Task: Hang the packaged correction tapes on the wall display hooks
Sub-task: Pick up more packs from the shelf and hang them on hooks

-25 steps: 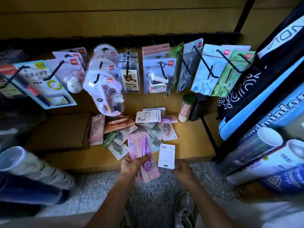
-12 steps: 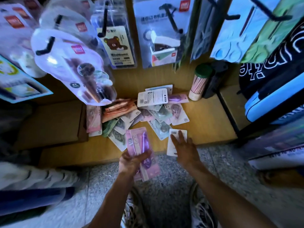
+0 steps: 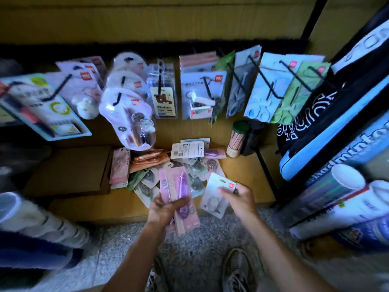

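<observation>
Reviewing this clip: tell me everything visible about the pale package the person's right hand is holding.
The pale blister-card package is a whitish, roughly rectangular card with a small red brand square near its upper right corner and a hang slot near the top. A clear plastic bubble on its lower half covers a rounded, blurred item. It is tilted, top leaning right, lifted just above the front edge of the wooden shelf. The right hand pinches its upper right edge; nothing else appears to touch it.
</observation>
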The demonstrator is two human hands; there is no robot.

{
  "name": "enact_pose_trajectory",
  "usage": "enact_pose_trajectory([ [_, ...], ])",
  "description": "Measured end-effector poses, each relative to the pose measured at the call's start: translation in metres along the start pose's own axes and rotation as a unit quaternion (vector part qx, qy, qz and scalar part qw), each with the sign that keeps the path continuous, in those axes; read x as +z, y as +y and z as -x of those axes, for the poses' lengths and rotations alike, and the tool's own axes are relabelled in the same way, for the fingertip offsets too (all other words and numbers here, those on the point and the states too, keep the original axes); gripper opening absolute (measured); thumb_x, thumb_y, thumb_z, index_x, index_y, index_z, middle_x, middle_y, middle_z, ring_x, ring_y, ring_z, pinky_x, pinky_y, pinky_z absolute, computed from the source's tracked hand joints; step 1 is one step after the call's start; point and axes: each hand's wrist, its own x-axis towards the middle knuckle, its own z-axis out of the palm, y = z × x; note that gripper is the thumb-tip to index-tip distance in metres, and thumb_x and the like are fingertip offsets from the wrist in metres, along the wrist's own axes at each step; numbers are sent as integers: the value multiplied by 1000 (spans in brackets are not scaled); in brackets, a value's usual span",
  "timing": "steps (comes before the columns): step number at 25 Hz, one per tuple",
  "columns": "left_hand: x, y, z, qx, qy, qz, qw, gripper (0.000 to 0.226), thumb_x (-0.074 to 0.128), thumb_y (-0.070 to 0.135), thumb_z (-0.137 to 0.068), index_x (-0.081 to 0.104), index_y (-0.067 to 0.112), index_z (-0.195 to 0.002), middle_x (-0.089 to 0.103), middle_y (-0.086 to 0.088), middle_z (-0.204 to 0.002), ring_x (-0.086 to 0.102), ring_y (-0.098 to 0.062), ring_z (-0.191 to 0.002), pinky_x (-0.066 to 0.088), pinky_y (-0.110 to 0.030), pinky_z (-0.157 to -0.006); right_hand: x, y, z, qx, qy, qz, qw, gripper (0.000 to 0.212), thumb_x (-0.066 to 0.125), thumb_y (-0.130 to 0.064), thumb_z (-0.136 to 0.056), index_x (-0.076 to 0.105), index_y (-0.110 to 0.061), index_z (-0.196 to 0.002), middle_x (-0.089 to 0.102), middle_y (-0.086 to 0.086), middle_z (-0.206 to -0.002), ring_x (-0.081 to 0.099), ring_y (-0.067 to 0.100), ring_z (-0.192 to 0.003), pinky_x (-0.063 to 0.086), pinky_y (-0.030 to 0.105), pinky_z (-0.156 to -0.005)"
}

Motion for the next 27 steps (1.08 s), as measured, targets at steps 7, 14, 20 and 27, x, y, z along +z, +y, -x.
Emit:
enact_pose_trajectory([
  [7, 35, 67, 85, 83, -229, 47, 969, 51, 81, 4, -60, 68, 12, -109, 78, -9, -96, 74, -19, -77, 59, -32, -66, -35, -111, 54, 20, -36, -280, 959, 17, 71, -15, -85, 74, -8, -101, 77, 10, -97, 72, 29, -92, 56, 42, -87],
  [14, 48, 114, 142, 140, -260, 138, 945, 45, 81, 8, -61, 68, 15, -103, 77, -7, -92, 72, -17, -70, 59, -33, -61, -30, -193, 118, -97, -53, -317, 942, 19, 65, -24, -92, 72, -13, -106, 76, 12, -109, 71, 30, -101, 55, 47, -91],
  [20, 49, 163, 169, 180, -238, 131, 945, 49, 85, 6, -63, 69, 13, -108, 75, -16, -105, 70, -30, -84, 55, -59, -81, -29, -230, 138, -179, -99, -238, 949, 37, 65, -8, -91, 58, -17, -126, 76, 0, -112, 72, 21, -102, 59, 39, -84],
  [27, 67, 220, 160, 217, -208, 132, 945, 58, 89, 13, -56, 66, 11, -109, 76, -17, -104, 72, -35, -90, 58, -59, -79, -86, -294, 124, -257, -18, -197, 946, 27, 70, 0, -86, 63, -9, -110, 76, 6, -94, 74, 17, -77, 60, 32, -54],
])
